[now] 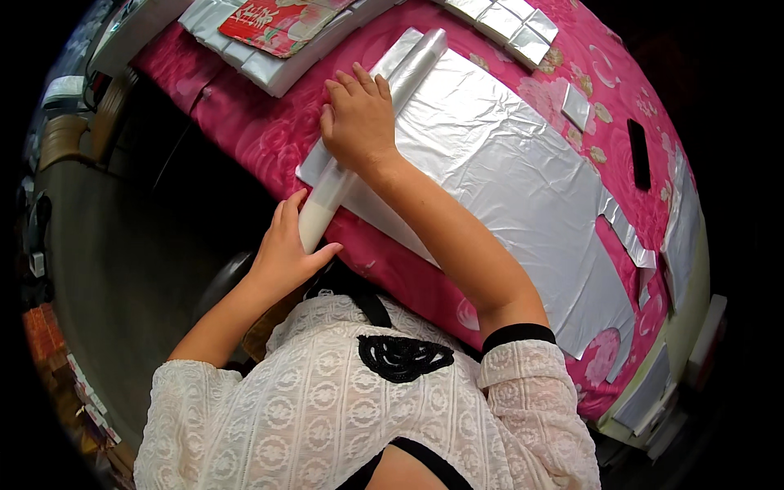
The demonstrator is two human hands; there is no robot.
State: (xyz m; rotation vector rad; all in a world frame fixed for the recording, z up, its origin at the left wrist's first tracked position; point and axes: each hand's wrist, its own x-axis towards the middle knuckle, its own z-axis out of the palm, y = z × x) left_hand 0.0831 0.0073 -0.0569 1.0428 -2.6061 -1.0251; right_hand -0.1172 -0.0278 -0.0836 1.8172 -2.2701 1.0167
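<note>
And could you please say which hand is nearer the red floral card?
Right. The right hand rests on the roll, lower and rightward in the picture than the red floral card; the left hand is lower yet, at the roll's near end.

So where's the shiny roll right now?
In the head view, the shiny roll lies across the left end of the silver sheet, under the right hand.

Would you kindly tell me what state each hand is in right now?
Left hand: open, thumb and fingers spread around the near end of the film roll.
Right hand: open, laid on the film roll farther up.
</note>
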